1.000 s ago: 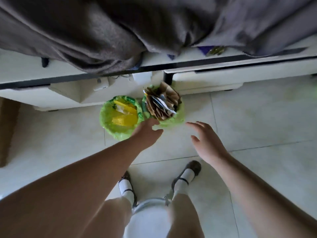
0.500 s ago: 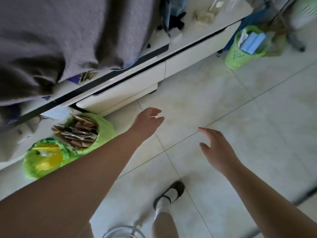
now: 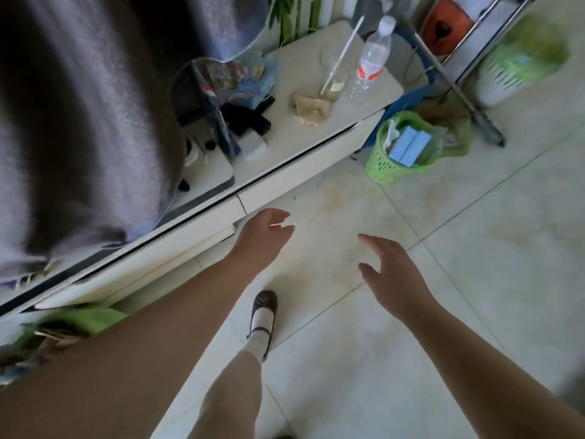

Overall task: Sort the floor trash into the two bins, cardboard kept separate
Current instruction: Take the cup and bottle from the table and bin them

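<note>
My left hand (image 3: 262, 239) hangs open over the tiled floor, next to the white drawer front, holding nothing. My right hand (image 3: 392, 274) is open too, fingers spread, a little to the right and also empty. The green-lined bin with cardboard (image 3: 72, 324) shows only as a blurred edge at the lower left, mostly hidden behind my left forearm. The second bin is out of view. No loose trash shows on the floor between my hands.
A low white cabinet (image 3: 304, 172) runs diagonally, carrying a plastic bottle (image 3: 372, 61), a glass with a straw and crumpled paper. A green basket (image 3: 402, 147) with blue items stands on the floor beyond it. A metal rack and a white-green basket (image 3: 519, 68) are at upper right. My shoe (image 3: 262, 315) is below.
The view has swung right and away from the two bins, which slid to the lower left edge. Both hands stay open and empty, now over bare floor by the cabinet.
</note>
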